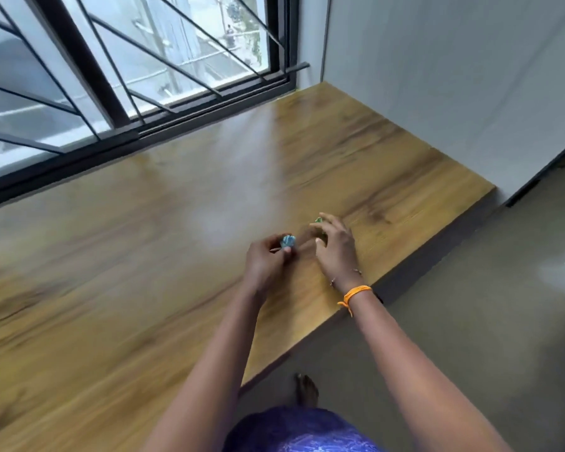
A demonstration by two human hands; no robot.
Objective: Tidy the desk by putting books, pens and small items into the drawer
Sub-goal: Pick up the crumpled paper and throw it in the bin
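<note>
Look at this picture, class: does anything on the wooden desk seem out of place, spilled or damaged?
Nothing stands out. The wooden desk shows no spill or damage. The left hand pinches a small blue item; the right hand reaches over a small green item. Motion blur hides what they are.

Left hand (264, 263): pinches small blue item (287, 242) above wooden desk (144, 256).
Right hand (335, 246): fingers curled over small green item (318, 220), near desk's edge.
Right wrist: orange thread band (356, 294).
Behind desk: barred window (111, 70).
</note>
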